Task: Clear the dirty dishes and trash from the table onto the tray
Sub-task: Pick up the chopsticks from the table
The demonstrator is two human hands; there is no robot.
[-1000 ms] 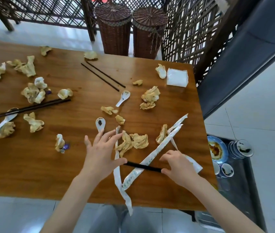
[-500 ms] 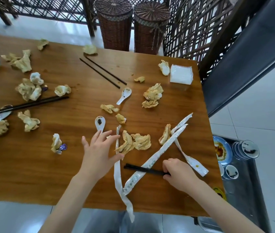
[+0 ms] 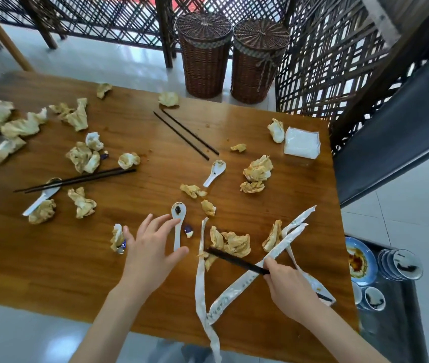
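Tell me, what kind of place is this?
Probably a restaurant after a meal. The wooden table holds used chopsticks, a dirty spoon and crumpled napkins, and stacked sauce dishes wait beside it.

No legible text; faint print on paper sleeve (image 3: 237, 289) unreadable.

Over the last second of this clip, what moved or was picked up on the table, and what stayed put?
The right hand kept its grip on the black chopsticks and raised them, so their tips now point up toward the crumpled napkins. The left hand stayed open and slid left, uncovering the handle of the white spoon; its thumb now lies by the handle's end. The paper sleeves, the other spoons, chopsticks and napkins lie as before.
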